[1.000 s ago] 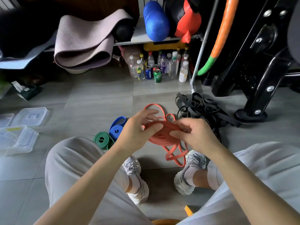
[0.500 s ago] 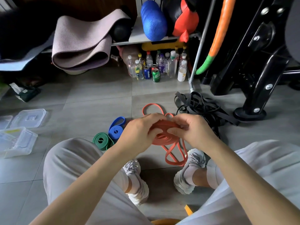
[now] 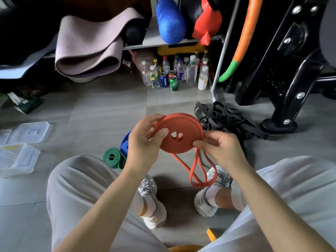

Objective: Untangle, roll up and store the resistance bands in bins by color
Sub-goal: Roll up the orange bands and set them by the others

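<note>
Grey tiled floor [image 3: 101, 110], low shelf [image 3: 163, 41] with folded mat [image 3: 87, 50], bottles [image 3: 174, 73] beneath.

Orange-red coiled resistance band [image 3: 179, 133]; green rolled band [image 3: 111, 158], near left; blue rolled band [image 3: 125, 145]; black tangled bands [image 3: 227, 120], right; blue foam roller [image 3: 170, 22], far; mauve yoga mat [image 3: 87, 46].

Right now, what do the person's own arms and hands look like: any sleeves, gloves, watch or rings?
Both are bare. The left hand and right hand wear no gloves, and no ring shows on the fingers in view. The forearms carry no sleeves, watch or wristband up to the frame edge. Below them are light grey trousers, whitish lace-up sneakers and white socks.
</note>
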`<state>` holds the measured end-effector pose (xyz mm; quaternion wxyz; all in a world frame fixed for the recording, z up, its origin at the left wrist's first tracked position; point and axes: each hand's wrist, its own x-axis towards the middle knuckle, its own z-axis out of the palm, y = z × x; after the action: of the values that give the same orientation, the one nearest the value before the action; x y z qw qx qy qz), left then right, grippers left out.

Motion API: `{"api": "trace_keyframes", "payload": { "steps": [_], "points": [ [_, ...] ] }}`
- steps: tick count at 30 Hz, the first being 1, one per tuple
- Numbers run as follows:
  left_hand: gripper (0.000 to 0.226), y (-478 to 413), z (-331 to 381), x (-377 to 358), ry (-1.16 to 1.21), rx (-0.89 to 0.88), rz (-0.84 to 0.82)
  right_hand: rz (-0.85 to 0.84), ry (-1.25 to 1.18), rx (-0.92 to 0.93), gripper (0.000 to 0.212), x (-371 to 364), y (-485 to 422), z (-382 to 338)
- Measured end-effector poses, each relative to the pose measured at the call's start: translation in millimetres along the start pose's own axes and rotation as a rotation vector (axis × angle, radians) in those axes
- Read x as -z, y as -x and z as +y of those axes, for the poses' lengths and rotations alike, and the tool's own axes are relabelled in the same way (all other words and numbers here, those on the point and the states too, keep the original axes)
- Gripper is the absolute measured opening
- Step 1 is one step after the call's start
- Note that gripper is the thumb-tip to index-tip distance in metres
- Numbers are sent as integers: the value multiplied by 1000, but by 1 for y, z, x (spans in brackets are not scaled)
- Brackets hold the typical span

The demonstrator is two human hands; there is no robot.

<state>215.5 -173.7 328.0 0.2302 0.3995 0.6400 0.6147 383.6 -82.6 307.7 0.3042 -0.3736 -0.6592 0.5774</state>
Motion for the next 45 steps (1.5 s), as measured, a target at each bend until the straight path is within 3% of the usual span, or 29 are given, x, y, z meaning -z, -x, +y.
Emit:
{"api": "trace_keyframes", "payload": {
  "steps": [3, 5, 8, 11, 16, 19, 23, 28, 31, 35, 37, 40, 42, 45],
  "points": [
    [35, 10, -5, -11, 141, 104, 9, 86, -249, -83, 17, -2, 2, 2],
    [30, 17, -8, -14, 135, 157, -48, 97, -288, -90, 16, 1, 1, 4],
    [34, 15, -12, -7, -58, 148, -144, 6, -179, -52, 24, 8, 0, 4],
    [45, 6, -4, 3, -244, -13, -291, -114, -4, -10, 35, 10, -3, 0],
    [38, -8, 15, -2, -678, -126, -517, -217, 306, 92, 23, 3, -12, -5],
    [41, -6, 10, -7, -797, -206, -501, -194, 323, 95, 24, 0, -14, -9],
    [34, -5, -2, -6, -565, -72, -448, -136, 198, 84, 32, 7, -11, -8],
    [38, -7, -10, 3, -140, 103, -230, -69, 31, -9, 27, 16, -8, 0],
    [33, -7, -6, 1, 27, 172, -149, -17, -5, -4, 35, 15, -7, 1],
    [23, -2, -4, -3, 235, 267, -81, 33, -169, -27, 26, 9, -8, 0],
    [28, 1, -6, -4, 315, 315, -74, 50, -208, -38, 23, 6, -7, 1],
    [25, 2, -11, -2, 276, 361, -147, 41, -176, -39, 21, 7, -7, 1],
    [20, -3, -14, 5, 45, 286, -207, -14, -133, -40, 21, 10, -7, 1],
    [33, -13, -10, 10, -213, 138, -289, -125, -44, -44, 29, 8, -9, -1]
  ]
}}
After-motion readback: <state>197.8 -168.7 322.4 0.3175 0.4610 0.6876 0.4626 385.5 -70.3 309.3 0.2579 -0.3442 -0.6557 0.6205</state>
